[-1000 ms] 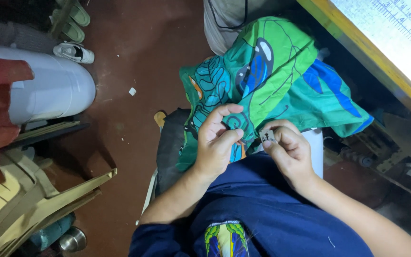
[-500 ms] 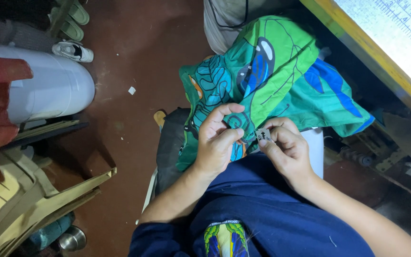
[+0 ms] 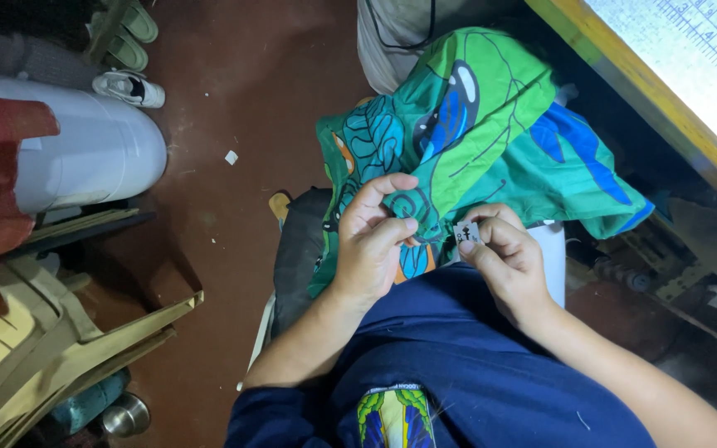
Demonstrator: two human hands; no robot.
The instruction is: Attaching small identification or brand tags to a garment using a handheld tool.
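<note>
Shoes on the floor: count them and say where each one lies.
3: two green sandals side by side at top left, and one white sneaker just below them beside the white container. Others may lie out of frame.

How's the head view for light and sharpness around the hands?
Head view: green printed cloth and both hands, left hand and right hand, are evenly lit and sharp; the white surface top right is blown out; the space under the table edge at right sits in deep shadow.
</note>
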